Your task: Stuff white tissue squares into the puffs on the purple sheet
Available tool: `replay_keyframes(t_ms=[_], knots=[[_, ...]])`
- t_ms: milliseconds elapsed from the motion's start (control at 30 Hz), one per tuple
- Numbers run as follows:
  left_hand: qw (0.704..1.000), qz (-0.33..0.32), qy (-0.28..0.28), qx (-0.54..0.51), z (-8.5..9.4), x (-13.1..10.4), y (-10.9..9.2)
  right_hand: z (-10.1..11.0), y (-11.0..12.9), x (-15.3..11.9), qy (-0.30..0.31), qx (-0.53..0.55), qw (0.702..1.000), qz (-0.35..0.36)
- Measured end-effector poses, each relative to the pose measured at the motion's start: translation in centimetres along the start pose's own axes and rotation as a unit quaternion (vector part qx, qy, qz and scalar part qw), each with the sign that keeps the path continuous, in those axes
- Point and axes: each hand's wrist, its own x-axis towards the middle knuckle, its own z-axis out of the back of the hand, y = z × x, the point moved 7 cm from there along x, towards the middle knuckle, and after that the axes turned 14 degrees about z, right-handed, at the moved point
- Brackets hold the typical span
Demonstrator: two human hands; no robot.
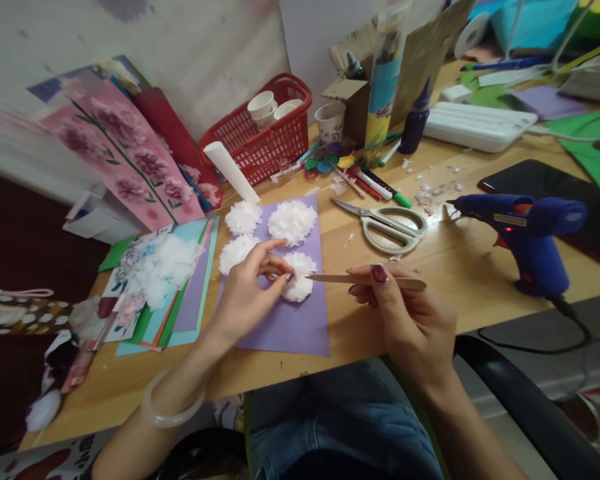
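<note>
Left hand (247, 293) down on the lowest white paper flower (300, 280), fingers pinched together on its left edge. Right hand (410, 320) just to the right, fingers clamped on a thin wooden stick (370, 281), held nearly level with its pointed tip touching the flower's right side. Flower lying on a purple sheet (290, 327) at the near edge of the table (460, 267), with three more white flowers (293, 221) on the same sheet above it (two at the top, one at the left edge). Scissors (387, 225) with pale handles flat on the table to the right of the sheet, blades closed. Blue glue gun (525, 233) standing further right, nozzle toward the scissors. Red basket (265, 143) holding paper cups behind the sheet, white tube (231, 172) leaning beside it. Stack of coloured paper (190, 293) left of the sheet.
</note>
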Motion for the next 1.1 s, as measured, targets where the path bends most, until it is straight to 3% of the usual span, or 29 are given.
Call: replay_keyframes(t_ms=[367, 933, 1100], knots=[[0.998, -0.032, -0.022, 0.058, -0.2, 0.6, -0.7, -2.1, 1.6, 0.9, 0.104, -0.047, 0.988, 0.104], [0.997, -0.035, -0.006, 0.071, 0.2, 1.2, -0.8, -3.5, 1.6, 1.9, 0.129, -0.164, 0.970, 0.128], [0.998, -0.045, 0.015, 0.042, 0.1, 1.4, -0.6, -4.6, 1.8, 3.1, 0.134, -0.198, 0.965, 0.106]])
